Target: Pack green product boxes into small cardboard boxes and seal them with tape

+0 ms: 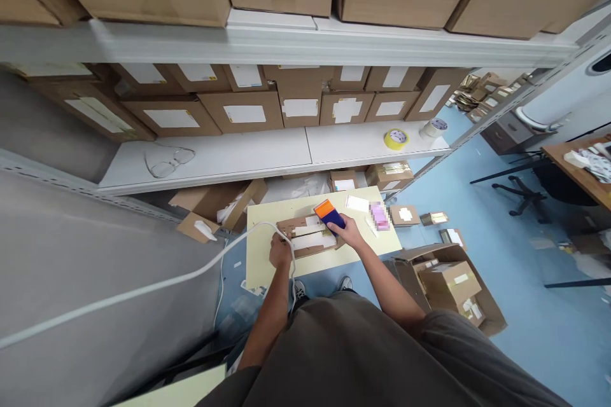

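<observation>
A flat cardboard box (312, 241) with white labels and a slit along its top lies on the pale yellow table (260, 270). At its left end my left hand (280, 250) is closed on the edge, its fingertips partly hidden. My right hand (349, 232) grips a small orange and dark blue box (328, 215), held tilted over the right part of the cardboard box. A white cable (248, 236) passes in front of my left wrist. To the right on the table are a white card (357, 203) and a pixelated pink item (379, 216).
Above the table runs a white shelf (267, 151) with glasses (169, 162), yellow tape (396, 138) and labelled boxes (244, 113). An open carton (210, 206) stands at the left. A large carton (494, 324) of boxes sits on the floor at the right.
</observation>
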Available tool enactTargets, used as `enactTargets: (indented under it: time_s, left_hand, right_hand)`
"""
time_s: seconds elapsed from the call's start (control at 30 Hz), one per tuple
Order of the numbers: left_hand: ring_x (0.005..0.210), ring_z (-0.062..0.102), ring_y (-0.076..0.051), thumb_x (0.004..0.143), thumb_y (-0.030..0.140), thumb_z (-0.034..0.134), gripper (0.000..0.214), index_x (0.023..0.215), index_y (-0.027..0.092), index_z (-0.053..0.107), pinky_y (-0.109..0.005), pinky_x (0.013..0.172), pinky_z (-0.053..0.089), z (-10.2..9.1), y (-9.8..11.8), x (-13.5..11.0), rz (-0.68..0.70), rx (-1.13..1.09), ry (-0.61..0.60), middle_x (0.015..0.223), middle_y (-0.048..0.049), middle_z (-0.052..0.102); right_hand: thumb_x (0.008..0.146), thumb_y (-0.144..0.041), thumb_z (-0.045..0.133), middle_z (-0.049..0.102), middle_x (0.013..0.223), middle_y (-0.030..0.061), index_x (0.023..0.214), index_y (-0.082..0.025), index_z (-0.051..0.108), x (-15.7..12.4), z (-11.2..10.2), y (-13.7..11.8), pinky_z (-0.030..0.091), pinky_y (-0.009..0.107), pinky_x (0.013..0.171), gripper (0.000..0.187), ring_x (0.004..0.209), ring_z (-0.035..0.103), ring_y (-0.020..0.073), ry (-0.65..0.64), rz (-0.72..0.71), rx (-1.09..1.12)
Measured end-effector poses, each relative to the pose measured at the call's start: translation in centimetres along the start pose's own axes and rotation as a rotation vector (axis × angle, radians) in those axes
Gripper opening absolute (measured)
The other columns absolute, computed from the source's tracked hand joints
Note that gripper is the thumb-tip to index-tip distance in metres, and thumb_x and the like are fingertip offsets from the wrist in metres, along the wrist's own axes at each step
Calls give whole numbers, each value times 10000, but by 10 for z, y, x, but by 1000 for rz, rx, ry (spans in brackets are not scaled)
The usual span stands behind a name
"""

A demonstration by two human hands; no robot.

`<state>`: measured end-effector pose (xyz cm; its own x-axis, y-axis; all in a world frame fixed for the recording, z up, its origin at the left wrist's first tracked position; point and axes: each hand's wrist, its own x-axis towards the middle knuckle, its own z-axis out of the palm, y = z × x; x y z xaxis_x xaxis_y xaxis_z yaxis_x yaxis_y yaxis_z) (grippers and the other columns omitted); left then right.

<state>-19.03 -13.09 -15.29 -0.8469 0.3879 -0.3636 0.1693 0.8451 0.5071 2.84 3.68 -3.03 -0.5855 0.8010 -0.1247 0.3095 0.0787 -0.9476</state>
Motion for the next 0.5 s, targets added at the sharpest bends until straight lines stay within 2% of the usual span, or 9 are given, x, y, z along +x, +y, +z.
enactTargets:
  time_s: [0.1, 0.2, 0.33, 0.43, 0.5]
  left_hand:
    - [1300, 701, -413, 1044, 651, 538, 802, 1688, 180, 448, -486, 1056, 562, 10, 10, -11, 60, 21, 31, 1532, -238, 662]
    - [1381, 648, -431, 1037, 677, 534, 899, 1756, 171, 344, -509, 1103, 547, 13, 18, -18, 89, 17, 69, 1645, -258, 562]
    - [1464, 589, -426, 1068, 633, 498, 862, 1783, 193, 304, -528, 1158, 527, 7, 21, -23, 110, -28, 70, 1708, -235, 509]
    - [1576, 477, -418, 1068, 524, 553, 774, 1744, 177, 405, -546, 1241, 470, 0, 22, -25, 164, -71, 111, 1746, -225, 466]
    - [1613, 432, -399, 1055, 466, 591, 641, 1628, 178, 586, -542, 1290, 427, -6, 26, -26, 236, -136, 137, 1729, -203, 498]
  right_hand:
    - [821, -721, 800, 692, 774, 15, 854, -219, 708, 2, 13, 9, 469, 307, 674, 511, 744, 628, 218, -107, 35, -114]
    - [788, -719, 828, 690, 753, 8, 809, -234, 685, 3, 18, 26, 456, 304, 678, 506, 746, 631, 221, -133, 75, -220]
    - [760, -730, 820, 636, 704, -20, 760, -253, 626, 2, 17, 46, 442, 303, 679, 514, 721, 603, 213, -150, 107, -234]
    - [754, -737, 807, 648, 739, -23, 787, -250, 635, 3, 14, 53, 457, 310, 713, 518, 754, 620, 216, -173, 94, -172]
    - [741, -741, 815, 655, 748, -24, 799, -247, 645, 4, 13, 56, 462, 309, 722, 525, 764, 627, 216, -189, 80, -154]
